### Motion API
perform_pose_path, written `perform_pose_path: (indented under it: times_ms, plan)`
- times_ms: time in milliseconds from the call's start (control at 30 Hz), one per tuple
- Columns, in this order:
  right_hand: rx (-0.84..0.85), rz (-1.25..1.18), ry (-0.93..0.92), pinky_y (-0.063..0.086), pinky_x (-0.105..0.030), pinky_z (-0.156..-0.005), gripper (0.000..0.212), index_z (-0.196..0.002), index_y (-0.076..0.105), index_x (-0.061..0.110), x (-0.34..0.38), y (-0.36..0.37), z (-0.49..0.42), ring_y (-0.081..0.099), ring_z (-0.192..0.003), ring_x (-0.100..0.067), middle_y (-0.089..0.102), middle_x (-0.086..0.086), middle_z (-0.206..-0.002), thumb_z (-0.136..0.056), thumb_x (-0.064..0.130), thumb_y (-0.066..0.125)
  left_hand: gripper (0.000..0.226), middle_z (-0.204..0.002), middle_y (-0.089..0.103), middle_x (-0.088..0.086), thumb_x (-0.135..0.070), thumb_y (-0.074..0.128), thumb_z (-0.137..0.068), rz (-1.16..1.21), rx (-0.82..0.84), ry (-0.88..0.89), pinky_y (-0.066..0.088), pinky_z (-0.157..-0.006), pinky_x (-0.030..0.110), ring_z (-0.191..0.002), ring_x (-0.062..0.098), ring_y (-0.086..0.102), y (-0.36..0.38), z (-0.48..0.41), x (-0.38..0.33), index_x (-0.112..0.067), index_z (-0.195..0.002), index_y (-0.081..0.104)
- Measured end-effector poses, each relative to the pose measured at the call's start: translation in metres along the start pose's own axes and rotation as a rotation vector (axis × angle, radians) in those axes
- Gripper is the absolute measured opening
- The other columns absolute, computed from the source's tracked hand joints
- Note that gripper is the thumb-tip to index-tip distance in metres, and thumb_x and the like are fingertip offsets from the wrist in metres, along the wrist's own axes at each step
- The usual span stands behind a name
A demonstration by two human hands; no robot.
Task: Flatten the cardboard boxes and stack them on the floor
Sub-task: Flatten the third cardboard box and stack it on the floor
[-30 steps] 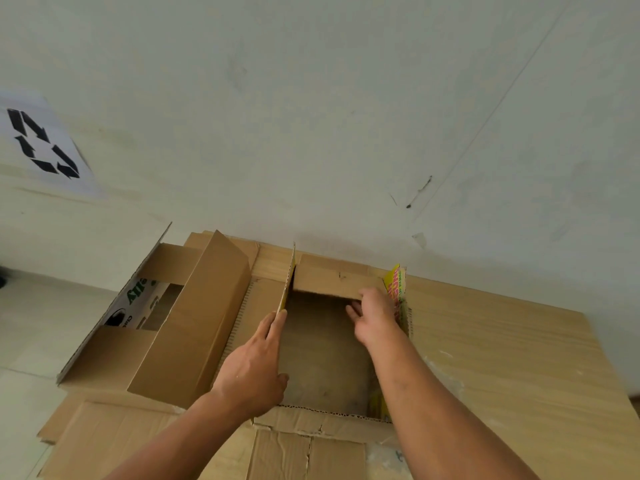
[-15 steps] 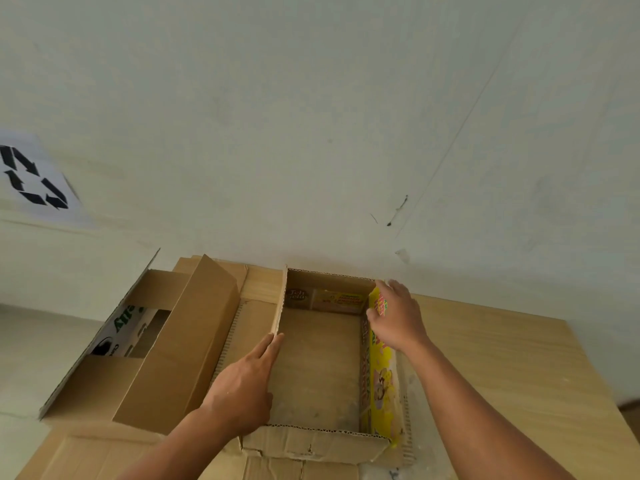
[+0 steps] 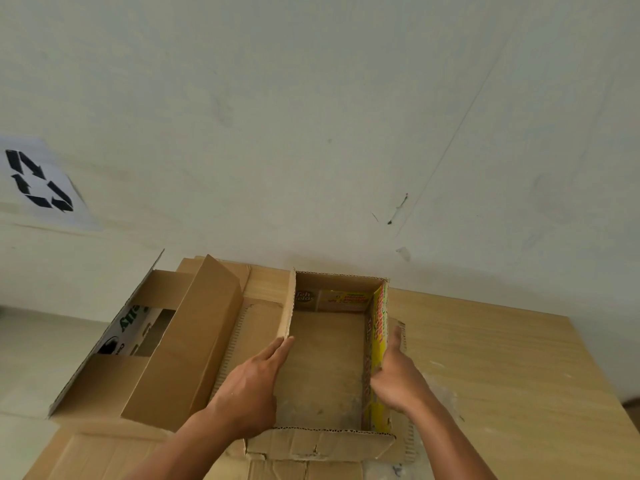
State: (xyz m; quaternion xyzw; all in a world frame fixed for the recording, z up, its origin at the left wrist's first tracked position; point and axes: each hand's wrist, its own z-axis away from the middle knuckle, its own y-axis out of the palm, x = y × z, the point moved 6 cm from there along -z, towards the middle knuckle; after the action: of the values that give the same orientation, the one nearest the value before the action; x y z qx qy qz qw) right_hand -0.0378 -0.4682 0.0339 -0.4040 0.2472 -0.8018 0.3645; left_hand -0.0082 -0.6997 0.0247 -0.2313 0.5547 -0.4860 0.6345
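While both sets of fingers lie extended rather than curled, the left hand [image 3: 252, 393] presses flat against the left wall [image 3: 288, 308] of the shallow box [image 3: 325, 368], its fingertips [image 3: 284, 344] touching the wall's near end, and the right hand [image 3: 394, 379] cups the yellow printed right wall [image 3: 379, 320], thumb on the inner side and fingers hidden behind it, so how tightly it pinches I cannot tell. A second ago the right hand was at the box's far corner and the walls were partly folded in; half a second ago it held the far end of the yellow wall. Now it has slid back to the middle of that wall, the far wall [image 3: 337, 284] stands upright, and the tray shape is fully opened. That suggests the box is being squared up before its walls are pushed outward and down, so flattening of this box is still at an early stage. The box sits on the wooden table [image 3: 502, 358] against the wall, on top of a sheet of flat cardboard [image 3: 104, 455]. Just beside it on the left lies a larger open carton [image 3: 180, 344], not yet flattened. Nothing has reached the floor [image 3: 27, 344] yet.
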Motion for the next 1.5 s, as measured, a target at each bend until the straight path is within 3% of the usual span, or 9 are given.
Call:
perform_pose_path:
  times_ms: [233,367,567,700,833,967,1267,1400,1500]
  plan:
    - [-0.259,-0.098,-0.097,0.041,-0.027,-0.046,0.088,-0.156,0.006,0.038,-0.006,-0.032,-0.005,0.062,-0.059,-0.019,0.068,-0.008,-0.084,-0.089,-0.001,0.049,0.09,-0.16,0.02,-0.025,-0.015,0.063,-0.084,0.059,0.121,0.136,0.036,-0.104,0.015,-0.14,0.009,0.04,-0.012,0.014,-0.039,-0.042,-0.156,0.015]
    - [-0.302,-0.282,-0.121,0.054,-0.035,-0.087,0.046,-0.143,0.047,0.025,-0.004,-0.048,-0.005,0.062,-0.11,-0.022,0.056,-0.004,-0.138,-0.099,0.014,0.048,0.093,-0.157,0.023,-0.029,-0.006,0.062,-0.082,0.076,0.238,0.263,0.036,-0.106,0.018,-0.139,0.006,0.038,-0.017,0.025,-0.071,-0.05,-0.152,0.019]
    - [-0.106,-0.655,-0.023,0.029,-0.051,-0.116,0.103,-0.157,0.002,0.032,-0.013,-0.037,0.013,0.026,-0.148,-0.029,0.014,0.002,-0.165,-0.081,0.07,0.06,0.097,-0.161,0.018,-0.025,-0.003,0.057,-0.078,-0.035,0.34,0.441,0.033,-0.117,0.033,-0.145,0.01,0.031,0.008,0.032,-0.112,-0.045,-0.154,0.014]
    - [-0.213,-0.538,0.034,0.04,-0.038,-0.107,0.081,-0.157,-0.002,0.034,-0.037,-0.03,0.022,0.039,-0.14,-0.025,0.022,0.002,-0.163,-0.099,0.025,0.054,0.092,-0.163,0.011,-0.024,-0.013,0.058,-0.083,-0.056,0.467,0.508,0.034,-0.116,0.033,-0.146,0.012,0.03,0.033,0.033,-0.125,-0.045,-0.155,0.011]
    - [-0.318,-0.617,0.06,0.051,-0.023,-0.063,0.078,-0.157,0.007,0.038,-0.056,-0.031,0.034,0.055,-0.081,-0.002,0.029,0.005,-0.16,-0.096,-0.001,0.037,0.075,-0.162,0.015,-0.024,-0.034,0.054,-0.093,0.042,0.558,0.564,0.037,-0.11,0.028,-0.139,0.007,0.039,0.045,0.036,-0.132,-0.049,-0.153,0.013]
    - [-0.385,-0.692,-0.068,0.06,-0.047,-0.084,0.082,-0.145,0.033,0.049,-0.072,-0.043,0.041,0.067,-0.105,-0.017,0.05,0.003,-0.148,-0.082,-0.003,0.039,0.07,-0.158,0.031,-0.017,-0.058,0.05,-0.094,0.254,0.554,0.46,0.042,-0.108,0.03,-0.131,0.006,0.047,0.05,0.017,-0.125,-0.054,-0.152,0.01]
    - [-0.34,-0.96,-0.31,0.054,-0.027,-0.084,0.077,-0.15,0.039,0.031,-0.067,-0.09,0.083,0.063,-0.119,-0.018,0.062,0.004,-0.136,-0.091,-0.018,0.044,0.096,-0.165,0.017,0.009,-0.06,0.06,-0.088,0.717,0.204,-0.196,0.029,-0.115,0.048,-0.147,0.033,0.026,0.036,-0.07,-0.068,-0.024,-0.159,0.006]
    - [-0.283,-1.095,-0.405,0.058,-0.034,-0.084,0.074,-0.145,0.045,0.033,-0.068,-0.106,0.094,0.066,-0.115,-0.025,0.067,-0.005,-0.13,-0.09,-0.017,0.041,0.119,-0.162,0.024,0.012,-0.083,0.062,-0.064,1.13,0.334,-0.377,0.018,-0.119,0.059,-0.148,0.036,0.025,0.049,-0.081,-0.045,-0.023,-0.158,0.017]
    - [-0.275,-1.171,-0.422,0.058,-0.037,-0.088,0.074,-0.147,0.042,0.032,-0.079,-0.112,0.09,0.066,-0.114,-0.028,0.067,-0.01,-0.129,-0.09,-0.015,0.038,0.093,-0.143,0.056,0.009,-0.073,0.068,-0.072,1.434,0.445,-0.335,0.036,-0.113,0.053,-0.13,0.031,0.054,0.056,-0.083,-0.04,-0.022,-0.146,0.046]
